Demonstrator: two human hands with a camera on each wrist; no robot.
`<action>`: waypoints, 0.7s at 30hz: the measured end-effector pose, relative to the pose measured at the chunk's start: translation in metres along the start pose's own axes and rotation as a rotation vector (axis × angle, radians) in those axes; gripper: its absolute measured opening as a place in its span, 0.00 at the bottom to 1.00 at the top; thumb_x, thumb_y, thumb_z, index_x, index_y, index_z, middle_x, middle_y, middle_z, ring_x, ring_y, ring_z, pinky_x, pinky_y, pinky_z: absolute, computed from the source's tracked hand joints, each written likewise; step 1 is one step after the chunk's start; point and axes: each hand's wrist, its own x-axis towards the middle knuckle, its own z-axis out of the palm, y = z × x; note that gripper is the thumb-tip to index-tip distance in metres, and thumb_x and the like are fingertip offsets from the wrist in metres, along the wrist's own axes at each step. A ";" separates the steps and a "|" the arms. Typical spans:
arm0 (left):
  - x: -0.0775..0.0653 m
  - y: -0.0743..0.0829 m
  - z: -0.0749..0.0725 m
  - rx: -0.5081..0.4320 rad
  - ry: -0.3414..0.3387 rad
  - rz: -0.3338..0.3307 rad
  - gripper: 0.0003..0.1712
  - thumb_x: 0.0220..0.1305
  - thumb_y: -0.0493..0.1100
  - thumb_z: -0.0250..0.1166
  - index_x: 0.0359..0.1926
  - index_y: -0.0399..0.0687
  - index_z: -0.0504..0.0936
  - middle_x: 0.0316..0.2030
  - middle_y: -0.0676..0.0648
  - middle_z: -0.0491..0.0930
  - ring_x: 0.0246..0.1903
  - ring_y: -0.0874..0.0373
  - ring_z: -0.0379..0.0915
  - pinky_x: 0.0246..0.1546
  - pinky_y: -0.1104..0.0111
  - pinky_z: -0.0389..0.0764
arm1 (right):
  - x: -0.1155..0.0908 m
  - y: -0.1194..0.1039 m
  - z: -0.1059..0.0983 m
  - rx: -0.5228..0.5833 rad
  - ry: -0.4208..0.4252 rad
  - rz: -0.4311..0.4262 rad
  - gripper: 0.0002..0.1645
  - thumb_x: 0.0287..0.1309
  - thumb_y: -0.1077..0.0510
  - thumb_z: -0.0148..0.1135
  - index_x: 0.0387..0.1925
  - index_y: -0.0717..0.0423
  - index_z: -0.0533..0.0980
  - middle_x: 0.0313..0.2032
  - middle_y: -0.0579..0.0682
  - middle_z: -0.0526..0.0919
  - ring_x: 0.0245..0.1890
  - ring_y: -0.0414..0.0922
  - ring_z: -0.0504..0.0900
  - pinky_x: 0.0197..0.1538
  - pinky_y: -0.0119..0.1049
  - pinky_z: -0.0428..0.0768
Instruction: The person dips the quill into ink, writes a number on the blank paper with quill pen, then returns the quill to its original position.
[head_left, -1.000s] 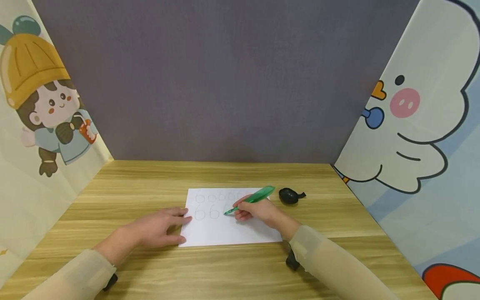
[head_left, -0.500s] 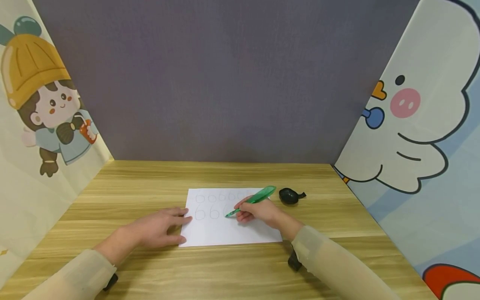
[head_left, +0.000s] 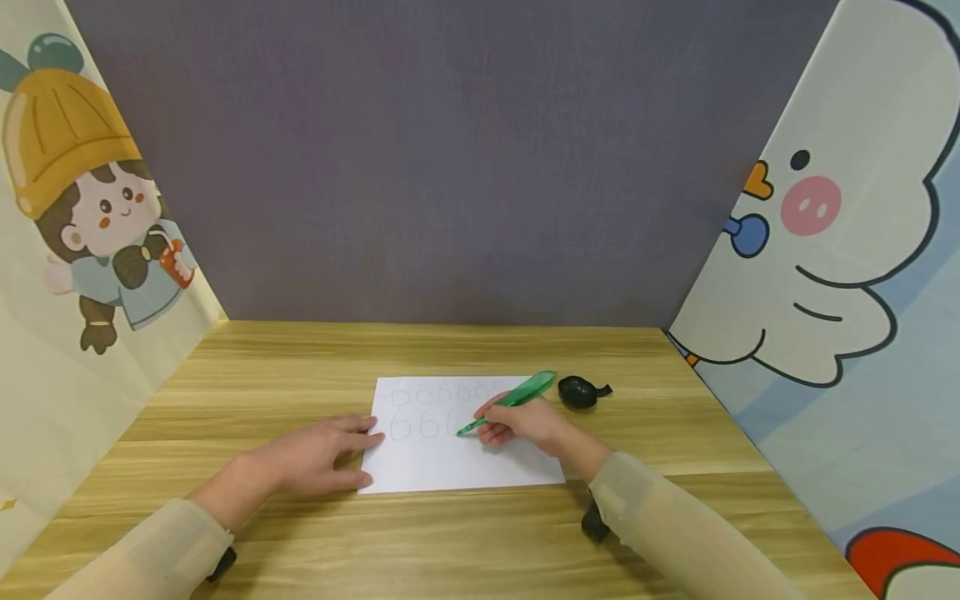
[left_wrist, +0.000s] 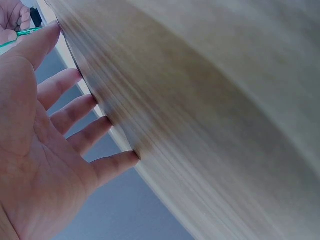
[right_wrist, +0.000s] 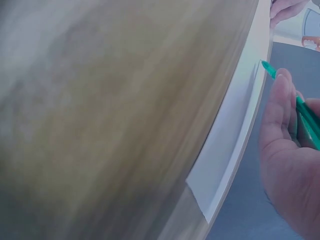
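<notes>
A sheet of white paper (head_left: 442, 468) lies on the wooden table, with a faint row of small rounded figures on top and larger 6-shaped figures below. My right hand (head_left: 528, 423) pinches a green pen (head_left: 529, 388) with a broad, feather-like top end. The pen's tip meets the paper near the third figure of the lower row; part of that row is hidden behind the hand. My left hand (head_left: 322, 457) rests with spread fingers at the paper's left edge. In the left wrist view its fingertips (left_wrist: 102, 122) touch down along that edge.
A small black rounded object (head_left: 577, 392) with a short tab lies right of the paper's upper corner. The table (head_left: 420, 542) ends at a grey panel (head_left: 450, 167) behind, with cartoon-printed panels (head_left: 862, 333) on both sides.
My right hand and the green pen have shifted slightly right, the tip moving a little right and down at the third figure. My left hand and the paper have stayed put.
</notes>
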 end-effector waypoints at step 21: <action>-0.001 0.001 -0.001 -0.012 -0.010 -0.016 0.42 0.76 0.66 0.67 0.77 0.45 0.77 0.80 0.36 0.70 0.79 0.30 0.65 0.76 0.34 0.70 | -0.001 0.002 -0.012 0.001 0.043 0.001 0.20 0.78 0.62 0.59 0.58 0.76 0.82 0.44 0.66 0.93 0.38 0.45 0.94 0.48 0.40 0.94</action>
